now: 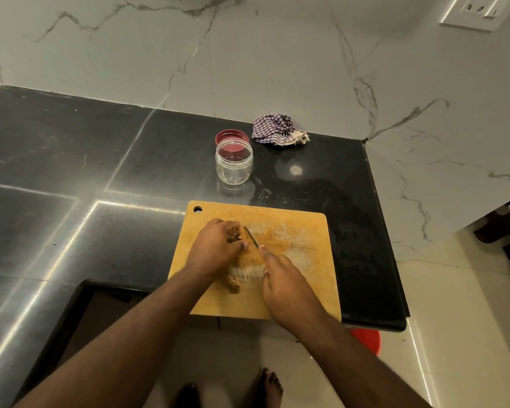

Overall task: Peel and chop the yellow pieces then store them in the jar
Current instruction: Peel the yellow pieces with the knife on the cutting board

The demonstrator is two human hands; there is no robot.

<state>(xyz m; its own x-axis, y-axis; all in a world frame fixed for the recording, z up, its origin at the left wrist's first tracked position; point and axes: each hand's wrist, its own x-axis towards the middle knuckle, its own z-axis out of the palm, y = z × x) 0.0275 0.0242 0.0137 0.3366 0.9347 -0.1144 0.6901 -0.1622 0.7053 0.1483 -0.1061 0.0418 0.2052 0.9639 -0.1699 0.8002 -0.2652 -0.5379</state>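
Observation:
On the wooden cutting board (301,231) my left hand (215,248) grips a brownish-yellow piece (239,235) between fingers and thumb. My right hand (286,284) holds a knife (251,237), forefinger along its back, with the blade laid against that piece. A second yellow-brown piece (233,283) lies on the board near my left wrist. The clear jar (234,164) stands open and empty on the black counter beyond the board, with its red lid (231,138) lying just behind it.
A crumpled checked cloth (277,131) lies at the counter's back right. The counter edge (395,290) drops off right of the board. A red object (367,340) sits on the floor below. My bare feet show at the bottom.

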